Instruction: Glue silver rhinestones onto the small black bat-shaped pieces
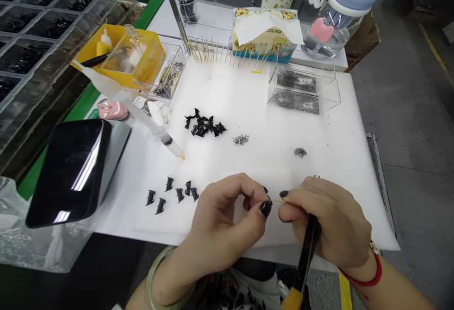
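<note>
My left hand (230,225) is pinched, thumb against fingers, on something small and mostly hidden. My right hand (326,220) grips a thin wooden stick (278,201) between thumb and forefinger, its tip at the left fingertips. A black tool with a yellow end (308,253) also runs down from the right palm. Left of my hands, several small black bat-shaped pieces (179,195) lie spread on the white foam sheet (227,87). Farther back sits a pile of similar black pieces (202,126). Two small heaps of glittery grey bits, a nearer-middle one (241,139) and one at right (300,152), lie beyond my hands.
A syringe (168,140) with an orange tip lies left of the pile. A black-topped device (71,168) stands at the left edge. Upright sticks (205,50), a tissue box (266,35), a clear box (301,92), a yellow bin (152,47) and a water bottle (331,31) line the back.
</note>
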`<state>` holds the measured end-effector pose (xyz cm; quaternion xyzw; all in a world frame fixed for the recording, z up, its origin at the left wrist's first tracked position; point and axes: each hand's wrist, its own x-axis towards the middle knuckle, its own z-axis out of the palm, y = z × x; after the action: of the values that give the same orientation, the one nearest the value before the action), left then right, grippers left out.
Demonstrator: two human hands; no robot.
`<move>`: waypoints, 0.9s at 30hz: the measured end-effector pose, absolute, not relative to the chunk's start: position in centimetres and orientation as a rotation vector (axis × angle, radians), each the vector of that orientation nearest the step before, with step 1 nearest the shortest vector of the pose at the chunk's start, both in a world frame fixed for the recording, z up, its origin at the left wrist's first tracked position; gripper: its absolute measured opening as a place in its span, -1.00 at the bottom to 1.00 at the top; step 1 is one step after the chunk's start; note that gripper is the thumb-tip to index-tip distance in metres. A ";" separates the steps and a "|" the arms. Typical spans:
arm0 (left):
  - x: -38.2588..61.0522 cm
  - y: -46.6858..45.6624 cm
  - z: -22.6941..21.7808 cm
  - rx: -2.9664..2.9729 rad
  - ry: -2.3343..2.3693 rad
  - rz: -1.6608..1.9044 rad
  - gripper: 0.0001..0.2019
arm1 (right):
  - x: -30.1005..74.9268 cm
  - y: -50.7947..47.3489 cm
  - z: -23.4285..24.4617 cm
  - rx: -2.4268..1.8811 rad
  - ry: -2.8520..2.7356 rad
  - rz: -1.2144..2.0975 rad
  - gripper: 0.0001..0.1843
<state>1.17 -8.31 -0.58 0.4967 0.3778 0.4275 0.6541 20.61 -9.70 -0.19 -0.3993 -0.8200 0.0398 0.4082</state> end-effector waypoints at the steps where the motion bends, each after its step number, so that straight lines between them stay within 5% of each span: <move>1: 1.2 -8.3 -0.6 1.125 0.852 0.970 -0.85 | 20.7 -9.7 -0.1 -1.000 -2.084 0.096 -0.87; 27: 1.0 -8.2 -0.7 1.089 0.831 0.932 -0.87 | 20.5 -10.8 -0.1 -1.018 -2.140 -0.211 -0.89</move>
<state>1.02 -8.17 -0.72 0.4843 0.3695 0.4143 0.6762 20.46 -10.79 -0.06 -0.3971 -0.8350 -0.0824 0.3720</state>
